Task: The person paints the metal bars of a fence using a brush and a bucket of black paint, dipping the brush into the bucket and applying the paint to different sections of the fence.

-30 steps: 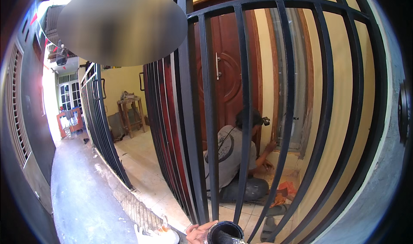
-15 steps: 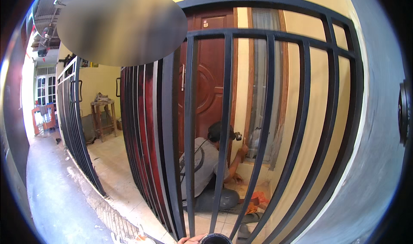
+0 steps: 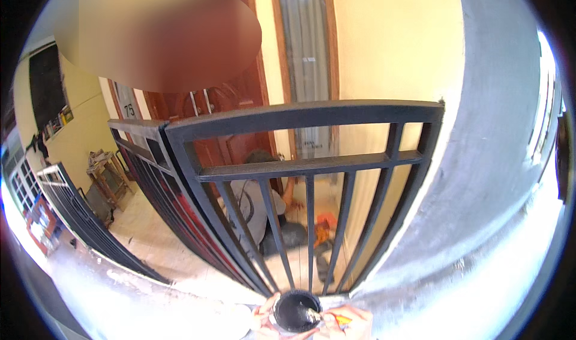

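Observation:
At the bottom edge my left hand (image 3: pixel 263 317) grips the side of a small round can (image 3: pixel 295 310) of black paint. My right hand (image 3: pixel 351 323) holds a paintbrush (image 3: pixel 316 314) whose bristles rest in the can. Both hands sit just in front of the foot of a black metal bar gate (image 3: pixel 303 160). Only my fingers show; my forearms are cut off by the frame.
Behind the gate a person (image 3: pixel 255 199) crouches on the tiled porch by a brown wooden door (image 3: pixel 222 115), with orange items (image 3: pixel 324 227) beside them. A grey rendered pillar (image 3: pixel 486 160) stands on the right. More black gate panels (image 3: pixel 78 211) and a wooden stool (image 3: pixel 108 175) are at the left.
The view has swung right and up, so the gate's top rail now sits mid-frame and the grey pillar fills the right. The can and both hands show more fully.

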Demonstrator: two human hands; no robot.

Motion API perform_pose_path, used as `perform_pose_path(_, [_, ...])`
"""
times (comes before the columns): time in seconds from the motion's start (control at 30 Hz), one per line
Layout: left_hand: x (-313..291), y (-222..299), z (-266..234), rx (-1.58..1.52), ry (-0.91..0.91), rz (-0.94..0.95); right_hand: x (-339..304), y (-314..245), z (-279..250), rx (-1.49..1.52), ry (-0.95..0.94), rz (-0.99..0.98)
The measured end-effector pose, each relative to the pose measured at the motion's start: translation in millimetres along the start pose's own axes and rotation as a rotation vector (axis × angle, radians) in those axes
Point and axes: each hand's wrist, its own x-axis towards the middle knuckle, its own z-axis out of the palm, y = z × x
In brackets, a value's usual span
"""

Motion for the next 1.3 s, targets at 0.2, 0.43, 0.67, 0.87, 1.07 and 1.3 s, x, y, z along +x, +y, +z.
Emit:
perform_pose_path(0.2, [37, 117, -80, 0.026, -0.074, 0.036, 36, -92, -45, 0.023, -0.142, -0.109])
perform_pose_path(0.43, [48, 156, -101, -0.069, -0.083, 0.133, 13, -142, -65, -0.068, -0.048, -0.141])
perform_pose_path(0.67, [56, 167, -84, -0.057, -0.175, 0.115, -6, -135, -78, -0.126, 0.068, -0.024])
perform_pose_path(0.87, [69, 148, -62, -0.070, -0.207, 0.175, 5, -120, -76, -0.108, 0.088, 0.006])
perform_pose_path(1.07, [104, 159, -51, 0.012, -0.262, 0.045, 38, -96, -77, -0.083, 0.052, -0.003])
perform_pose_path(1.3, [119, 141, -30, -0.010, -0.063, 0.075, 98, -67, -75, -0.024, -0.067, -0.159])
